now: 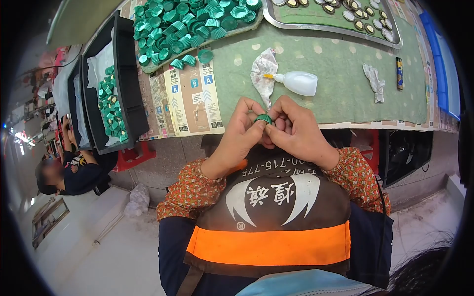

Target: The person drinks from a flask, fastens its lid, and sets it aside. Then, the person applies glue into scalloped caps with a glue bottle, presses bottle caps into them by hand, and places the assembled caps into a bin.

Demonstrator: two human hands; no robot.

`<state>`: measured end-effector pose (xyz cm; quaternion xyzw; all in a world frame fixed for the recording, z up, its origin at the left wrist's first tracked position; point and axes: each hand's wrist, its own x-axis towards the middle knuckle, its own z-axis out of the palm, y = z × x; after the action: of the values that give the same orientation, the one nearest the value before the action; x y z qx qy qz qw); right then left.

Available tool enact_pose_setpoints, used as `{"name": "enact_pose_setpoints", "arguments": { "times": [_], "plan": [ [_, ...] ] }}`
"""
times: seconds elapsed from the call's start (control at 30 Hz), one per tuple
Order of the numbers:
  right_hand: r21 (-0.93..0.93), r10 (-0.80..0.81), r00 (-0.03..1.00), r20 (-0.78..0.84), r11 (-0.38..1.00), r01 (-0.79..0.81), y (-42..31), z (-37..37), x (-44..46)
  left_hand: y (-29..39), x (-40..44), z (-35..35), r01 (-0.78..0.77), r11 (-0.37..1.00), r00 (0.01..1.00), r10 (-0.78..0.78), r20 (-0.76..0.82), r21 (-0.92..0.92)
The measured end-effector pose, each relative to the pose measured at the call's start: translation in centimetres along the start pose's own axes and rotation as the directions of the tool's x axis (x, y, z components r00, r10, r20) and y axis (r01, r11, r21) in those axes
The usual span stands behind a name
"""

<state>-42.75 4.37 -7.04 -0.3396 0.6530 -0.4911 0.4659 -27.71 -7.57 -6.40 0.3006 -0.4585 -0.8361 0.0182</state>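
Pinched between both my hands at the table's near edge is a small green fluted cap [263, 119]. My left hand [245, 127] is closed on its left side with thumb and forefinger. My right hand [292, 129] is closed on the right side of the same cap, and its fingertips partly cover it. Just beyond my hands lie a crumpled stained white cloth [265, 74] and a white squeeze bottle [300, 83] on its side, its yellow tip resting on the cloth.
A pile of green fluted caps [192, 24] sits at the back left. A metal tray [335, 33] at the back right holds round discs. Black bins [129, 84] stand left, one with green pieces. A glue-like tube [399, 73] and a crumpled tissue [375, 83] lie right. Another person [74, 170] sits far left.
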Motion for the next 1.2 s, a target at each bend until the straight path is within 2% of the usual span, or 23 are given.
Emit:
{"name": "enact_pose_setpoints", "arguments": {
  "times": [0.1, 0.2, 0.3, 0.37, 0.5, 0.57, 0.6, 0.7, 0.8, 0.9, 1.03, 1.2],
  "plan": [
    [-0.007, -0.058, 0.995, -0.08, 0.998, 0.058, 1.0, 0.8, -0.2, -0.3, 0.1, 0.6, -0.026, 1.0, 0.999, 0.026, -0.04, -0.012],
    [0.063, -0.015, 0.997, -0.078, 0.998, 0.02, 1.4, 1.2, -0.3, -0.5, -0.1, 1.0, -0.054, 0.998, 0.997, 0.053, -0.061, -0.024],
    [0.023, -0.049, 0.992, -0.113, 0.998, 0.052, 1.4, 1.7, -0.3, -0.7, -0.3, 1.6, -0.101, 0.993, 0.991, 0.095, -0.094, -0.061],
    [0.05, -0.012, 0.996, -0.091, 0.999, 0.017, 1.3, 1.7, -0.1, -1.5, -0.1, 1.1, -0.121, 0.991, 0.988, 0.115, -0.104, -0.061],
    [0.143, 0.076, 0.997, -0.002, 0.987, -0.075, -0.5, 0.9, 0.2, -0.7, 0.2, 0.1, -0.003, 0.994, 0.995, -0.009, -0.101, -0.113],
    [0.266, 0.009, 1.0, -0.012, 0.964, -0.005, 0.0, 0.9, 0.2, -0.8, 0.3, -0.4, -0.003, 0.991, 0.992, -0.014, -0.122, -0.136],
    [0.326, -0.023, 1.0, -0.02, 0.945, 0.029, 0.3, 0.8, 0.1, -0.5, 0.1, -0.6, -0.008, 0.995, 0.991, -0.005, -0.135, -0.097],
    [0.182, -0.068, 0.996, -0.054, 0.98, 0.077, 0.2, -0.7, -0.2, 0.8, -0.4, -1.3, -0.046, 0.999, 0.982, 0.05, -0.181, 0.027],
    [0.18, -0.042, 0.998, -0.048, 0.982, 0.05, -0.8, -2.0, -0.5, 2.0, -1.0, -2.3, -0.127, 0.979, 0.957, 0.164, -0.241, 0.162],
    [0.119, -0.078, 0.993, -0.094, 0.989, 0.089, -1.2, -2.9, -0.6, 3.0, -1.9, -4.3, -0.221, 0.93, 0.911, 0.304, -0.279, 0.293],
    [0.11, -0.083, 0.988, -0.133, 0.989, 0.098, -1.4, -3.2, -0.3, 4.6, -3.1, -5.6, -0.246, 0.88, 0.84, 0.403, -0.364, 0.407],
    [0.091, -0.093, 0.987, -0.131, 0.99, 0.105, -1.6, -3.4, -0.3, 5.0, -3.9, -6.6, -0.226, 0.891, 0.824, 0.39, -0.41, 0.394]
  ]
}}
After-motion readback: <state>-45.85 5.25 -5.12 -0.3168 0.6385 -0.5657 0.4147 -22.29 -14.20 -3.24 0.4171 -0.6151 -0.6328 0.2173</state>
